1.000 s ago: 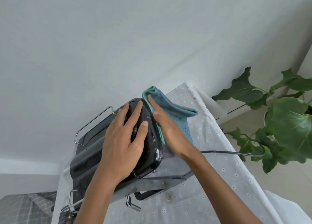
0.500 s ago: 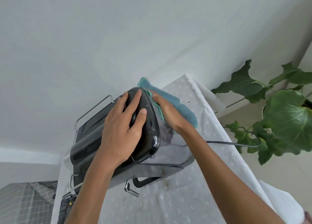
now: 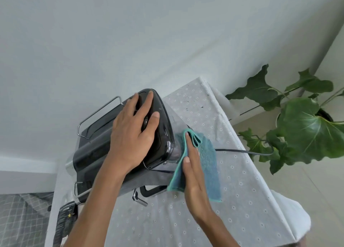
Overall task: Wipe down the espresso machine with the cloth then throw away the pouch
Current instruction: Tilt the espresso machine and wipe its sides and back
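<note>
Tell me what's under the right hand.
The right hand lies flat on the teal cloth, pressing it against the espresso machine side. What that side looks like under the cloth is covered.

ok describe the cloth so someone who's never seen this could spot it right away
On the white dotted tablecloth stands a black espresso machine. Against its side nearest the plant, the right hand presses a folded cloth. It is the only teal-blue fabric here.

Espresso machine [image 3: 163,127] glossy black; cloth [image 3: 208,164] teal-blue; tablecloth [image 3: 232,200] pale grey w/ white dot-flowers; plant [image 3: 305,131] dk green.
</note>
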The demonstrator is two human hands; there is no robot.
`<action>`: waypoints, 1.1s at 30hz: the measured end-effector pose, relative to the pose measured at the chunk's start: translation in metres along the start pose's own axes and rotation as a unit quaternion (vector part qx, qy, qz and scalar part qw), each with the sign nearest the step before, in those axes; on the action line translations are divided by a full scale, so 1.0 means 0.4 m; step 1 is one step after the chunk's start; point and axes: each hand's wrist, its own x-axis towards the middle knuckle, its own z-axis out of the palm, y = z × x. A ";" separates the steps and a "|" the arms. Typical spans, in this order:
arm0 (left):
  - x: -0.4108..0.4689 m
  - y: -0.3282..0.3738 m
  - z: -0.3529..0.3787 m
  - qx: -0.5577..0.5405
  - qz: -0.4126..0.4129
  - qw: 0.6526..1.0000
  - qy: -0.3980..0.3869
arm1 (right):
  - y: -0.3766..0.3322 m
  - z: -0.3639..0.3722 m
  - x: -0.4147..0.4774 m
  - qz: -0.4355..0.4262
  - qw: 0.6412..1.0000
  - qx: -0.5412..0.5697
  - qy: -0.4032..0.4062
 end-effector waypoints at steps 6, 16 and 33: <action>-0.003 0.013 -0.007 -0.008 -0.016 1.000 -0.006 | 0.041 -0.080 0.174 0.086 0.995 -0.024 -0.039; 0.002 0.007 -0.003 0.030 -0.002 1.000 -0.011 | 0.004 -0.011 0.113 0.014 0.999 0.012 0.034; 0.027 -0.038 0.027 0.055 0.080 0.995 -0.014 | 0.229 0.233 0.085 -0.111 0.850 0.055 0.511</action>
